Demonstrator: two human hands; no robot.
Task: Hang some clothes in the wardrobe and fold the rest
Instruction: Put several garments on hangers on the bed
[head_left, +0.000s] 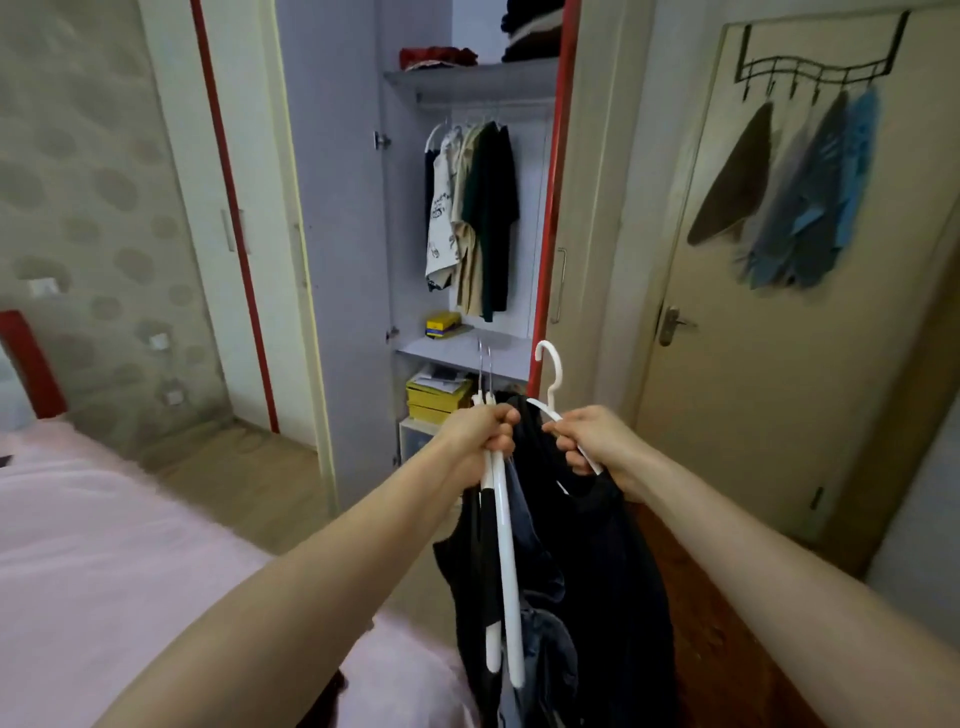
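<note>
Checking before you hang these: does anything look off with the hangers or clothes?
Nothing damaged. The left hand grips two white hangers tilted nearly vertical, dark clothes bunched beneath; the right hand holds a third hanger apart.

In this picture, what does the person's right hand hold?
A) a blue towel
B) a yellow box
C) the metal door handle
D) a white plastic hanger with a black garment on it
D: the right hand grips the arm of a white plastic hanger carrying a black garment, in front of the open wardrobe.
</note>
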